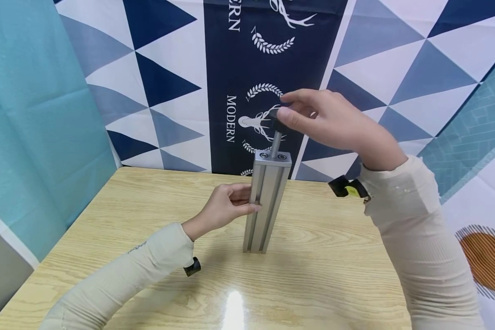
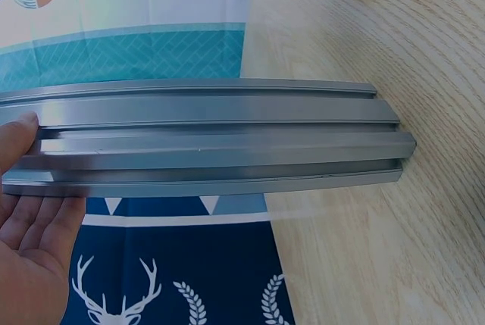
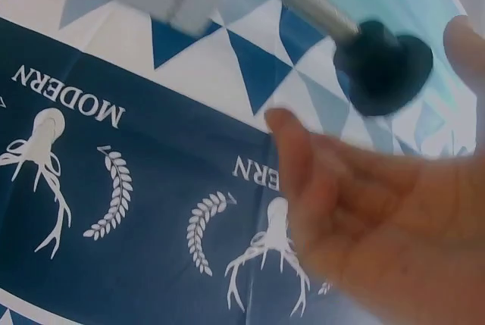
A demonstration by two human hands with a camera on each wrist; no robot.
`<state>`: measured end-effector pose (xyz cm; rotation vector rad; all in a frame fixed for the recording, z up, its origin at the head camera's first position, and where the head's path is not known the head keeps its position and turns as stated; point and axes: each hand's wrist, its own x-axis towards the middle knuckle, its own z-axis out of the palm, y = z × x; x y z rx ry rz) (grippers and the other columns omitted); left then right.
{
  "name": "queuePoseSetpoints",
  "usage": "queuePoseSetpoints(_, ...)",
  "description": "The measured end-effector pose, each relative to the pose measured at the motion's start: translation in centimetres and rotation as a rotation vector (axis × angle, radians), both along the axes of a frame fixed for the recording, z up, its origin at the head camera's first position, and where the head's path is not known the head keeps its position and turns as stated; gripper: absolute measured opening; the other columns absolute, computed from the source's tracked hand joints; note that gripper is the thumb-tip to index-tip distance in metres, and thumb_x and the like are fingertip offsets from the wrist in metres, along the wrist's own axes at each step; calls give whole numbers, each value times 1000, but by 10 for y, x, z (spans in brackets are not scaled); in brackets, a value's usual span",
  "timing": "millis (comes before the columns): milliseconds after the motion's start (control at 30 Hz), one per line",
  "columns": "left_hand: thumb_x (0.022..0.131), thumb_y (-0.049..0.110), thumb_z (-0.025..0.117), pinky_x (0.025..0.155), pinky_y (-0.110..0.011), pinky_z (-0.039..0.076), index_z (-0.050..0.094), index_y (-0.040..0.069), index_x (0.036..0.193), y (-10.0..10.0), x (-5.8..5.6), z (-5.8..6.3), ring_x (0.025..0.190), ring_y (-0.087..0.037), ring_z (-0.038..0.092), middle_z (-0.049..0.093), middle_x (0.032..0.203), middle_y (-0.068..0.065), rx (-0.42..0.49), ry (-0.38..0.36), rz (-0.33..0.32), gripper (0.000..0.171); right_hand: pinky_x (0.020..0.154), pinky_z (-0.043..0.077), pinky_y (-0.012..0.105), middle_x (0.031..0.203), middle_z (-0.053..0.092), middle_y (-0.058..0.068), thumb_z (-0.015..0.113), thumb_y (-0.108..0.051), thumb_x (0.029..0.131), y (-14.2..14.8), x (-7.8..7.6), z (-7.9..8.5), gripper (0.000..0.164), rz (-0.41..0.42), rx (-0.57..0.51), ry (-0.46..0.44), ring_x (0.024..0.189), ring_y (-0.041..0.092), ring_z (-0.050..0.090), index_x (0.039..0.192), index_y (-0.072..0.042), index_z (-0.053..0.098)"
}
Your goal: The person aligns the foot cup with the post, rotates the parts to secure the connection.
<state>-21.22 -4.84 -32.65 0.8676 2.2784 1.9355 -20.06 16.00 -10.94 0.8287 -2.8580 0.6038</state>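
Note:
An upright aluminium profile [image 1: 267,201] with grooved sides stands on the wooden table. My left hand [image 1: 222,207] grips its side at mid-height, thumb on the near face and fingers behind; the left wrist view shows the grooves of the profile [image 2: 227,143] closely. From the end plate [image 1: 286,157], which has two screws, rises a threaded rod [image 1: 275,145]. A black lobed knob [image 3: 383,67] tops the rod, slightly blurred. Around the knob my right hand [image 1: 334,120] is spread, thumb and fingers apart, with a gap to the knob in the right wrist view.
The wooden table [image 1: 148,284] extends under both forearms. Behind it hangs a patterned cloth [image 1: 169,91] with triangles and a dark deer band, close to the profile. A teal curtain [image 1: 20,114] borders the left side. Black straps sit at both wrists.

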Motion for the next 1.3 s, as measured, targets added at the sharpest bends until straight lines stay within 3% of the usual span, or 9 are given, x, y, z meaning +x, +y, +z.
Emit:
queuePoseSetpoints(133, 81, 4, 76, 83, -29, 57, 62, -4, 122, 0, 0, -1, 100, -23, 68, 70, 108, -18, 4, -7, -2, 45, 107, 34, 58, 146, 44, 7, 40, -43, 102, 7, -3, 7, 52, 137, 23, -71, 129, 29, 46, 147, -17, 38)
queuePoseSetpoints(300, 81, 3, 76, 83, -29, 57, 62, -4, 122, -1, 0, -1, 100, -24, 69, 70, 108, -18, 9, -5, -4, 44, 102, 39, 52, 132, 55, 6, 48, -33, 101, 9, -5, 9, 43, 219, -19, -106, 117, 23, 52, 140, -14, 49)
queuePoseSetpoints(367, 81, 3, 76, 83, -29, 57, 62, -4, 122, -1, 0, -1, 100, -24, 68, 70, 108, -18, 10, -5, -5, 44, 98, 42, 49, 121, 62, 8, 56, -33, 97, 6, -4, 7, 41, 170, -61, -84, 108, 22, 56, 132, -11, 56)
queuePoseSetpoints(467, 81, 3, 76, 83, -29, 57, 62, -4, 122, -1, 0, -2, 100, -24, 68, 70, 108, -18, 10, -2, -7, 44, 87, 46, 44, 106, 66, 9, 65, -43, 89, -2, -2, 1, 43, 24, -97, -2, 97, 22, 58, 114, -8, 61)
queuePoseSetpoints(633, 81, 3, 76, 83, -29, 56, 61, -4, 123, 0, -1, -2, 101, -24, 68, 69, 109, -18, 10, 5, -13, 45, 64, 43, 37, 89, 60, 10, 68, -59, 79, -16, 3, -10, 57, -186, -132, 109, 77, 24, 52, 91, -5, 56)
queuePoseSetpoints(833, 81, 3, 76, 84, -29, 56, 61, -5, 123, -1, -2, -2, 100, -25, 68, 69, 109, -18, 10, 3, -13, 45, 60, 42, 37, 86, 57, 11, 65, -64, 79, -20, 8, -10, 62, -241, -104, 149, 72, 26, 51, 90, -5, 54)
queuePoseSetpoints(1067, 81, 3, 75, 84, -29, 56, 61, -3, 123, -1, -1, 0, 101, -24, 68, 69, 109, -17, -1, -24, -4, 45, 79, 46, 45, 102, 63, 10, 57, -62, 86, -11, 7, -2, 60, -149, -30, 83, 94, 24, 56, 111, -7, 60)
queuePoseSetpoints(1200, 81, 3, 76, 84, -29, 56, 61, -4, 123, -1, -1, 0, 101, -24, 68, 69, 109, -18, -3, -22, -3, 45, 87, 45, 47, 111, 64, 8, 52, -53, 94, -5, 5, 4, 52, -34, 4, 44, 101, 23, 57, 126, -12, 59)
queuePoseSetpoints(1300, 81, 3, 76, 84, -29, 56, 61, -4, 123, -1, -1, -1, 101, -24, 68, 69, 109, -18, -4, -16, 0, 45, 98, 42, 53, 129, 58, 7, 45, -48, 99, -2, 3, 8, 50, 69, 33, -14, 116, 26, 54, 138, -16, 51)
